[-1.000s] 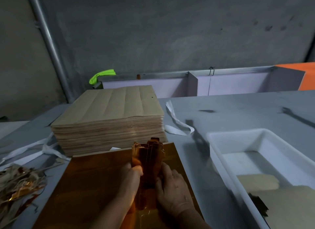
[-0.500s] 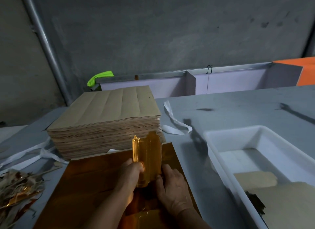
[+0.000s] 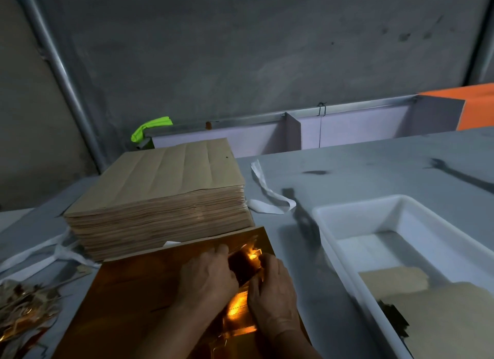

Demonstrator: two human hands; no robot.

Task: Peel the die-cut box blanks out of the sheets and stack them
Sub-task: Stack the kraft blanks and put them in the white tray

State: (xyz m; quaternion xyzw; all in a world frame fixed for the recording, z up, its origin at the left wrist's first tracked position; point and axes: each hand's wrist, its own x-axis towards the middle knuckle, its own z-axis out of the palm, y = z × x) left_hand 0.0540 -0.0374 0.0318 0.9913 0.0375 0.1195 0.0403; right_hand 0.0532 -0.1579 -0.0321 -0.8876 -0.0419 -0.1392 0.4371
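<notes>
Over the gold sheet (image 3: 133, 292), left hand (image 3: 205, 275) and right hand (image 3: 272, 289) fingers clamp the blanks (image 3: 244, 265).

Gold foil sheet (image 3: 139, 292), tan kraft stack (image 3: 160, 182), white bin (image 3: 401, 225), neon-green rag (image 3: 152, 127), orange box (image 3: 478, 107)

A small bundle of glossy copper-gold blanks (image 3: 244, 265) sat tilted low over the far right corner of a foil sheet (image 3: 139, 300). It was pinched between the left hand (image 3: 208, 275) and the right hand (image 3: 272, 286), and its face caught a bright glint. The sheet, amber and mirror-finished, lay flat, with die-cut outlines lit up near the hands. Just behind it stood a thick, squared stack (image 3: 160, 193) of sheets, brown side up, the top one scored in parallel lines. To the right, brown card pieces (image 3: 395, 278) lay flat inside a white tray (image 3: 328, 225).
</notes>
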